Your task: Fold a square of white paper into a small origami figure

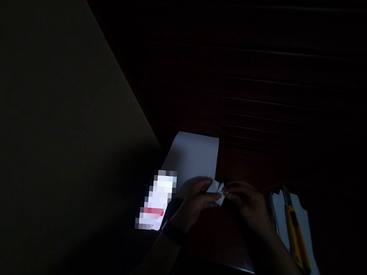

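The scene is very dark. Both hands meet over a small folded piece of white paper (217,191) above a dark reddish table (238,167). My left hand (196,200) pinches the paper's left side; a dark band sits on its wrist. My right hand (248,204) pinches the right side, fingers curled onto it.
A white sheet of paper (194,155) lies just behind the hands. A bright blurred screen (157,201) glows to the left. A yellow utility knife (296,235) rests on white sheets (308,223) at the right. A large dull slanted surface (45,122) fills the left.
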The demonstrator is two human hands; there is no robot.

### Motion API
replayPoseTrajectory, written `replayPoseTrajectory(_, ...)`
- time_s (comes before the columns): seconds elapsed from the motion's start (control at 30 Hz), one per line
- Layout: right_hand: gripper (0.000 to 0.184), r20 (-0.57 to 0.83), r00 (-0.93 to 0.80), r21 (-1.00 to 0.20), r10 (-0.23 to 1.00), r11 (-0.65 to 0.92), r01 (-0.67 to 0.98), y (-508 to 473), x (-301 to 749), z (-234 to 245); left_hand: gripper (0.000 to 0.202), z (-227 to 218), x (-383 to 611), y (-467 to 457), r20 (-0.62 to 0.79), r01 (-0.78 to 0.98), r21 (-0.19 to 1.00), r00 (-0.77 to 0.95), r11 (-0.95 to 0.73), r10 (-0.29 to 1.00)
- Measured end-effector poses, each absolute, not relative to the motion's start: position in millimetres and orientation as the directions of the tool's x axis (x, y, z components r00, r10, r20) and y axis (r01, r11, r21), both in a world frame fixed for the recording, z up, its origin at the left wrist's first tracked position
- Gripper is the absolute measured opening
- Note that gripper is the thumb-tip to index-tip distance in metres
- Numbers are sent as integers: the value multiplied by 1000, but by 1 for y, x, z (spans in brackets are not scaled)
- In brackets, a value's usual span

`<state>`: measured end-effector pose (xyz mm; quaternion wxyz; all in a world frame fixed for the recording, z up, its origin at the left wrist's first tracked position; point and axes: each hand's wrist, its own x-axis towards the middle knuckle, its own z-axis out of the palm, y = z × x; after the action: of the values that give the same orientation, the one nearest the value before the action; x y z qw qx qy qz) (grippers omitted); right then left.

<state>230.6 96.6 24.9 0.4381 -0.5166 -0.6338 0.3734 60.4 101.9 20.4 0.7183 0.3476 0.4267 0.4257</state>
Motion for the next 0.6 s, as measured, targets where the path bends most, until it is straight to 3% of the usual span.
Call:
replayPoseTrajectory(0.2,14,140,-152,-896,978,191,402,93,233,25,34,17,59,100,-313,-314,863,283,396,907)
replayPoseTrajectory(0.6,11,163,-58,-867,985,171,469,84,233,25,37,13,64,97,-327,-304,859,295,413,898)
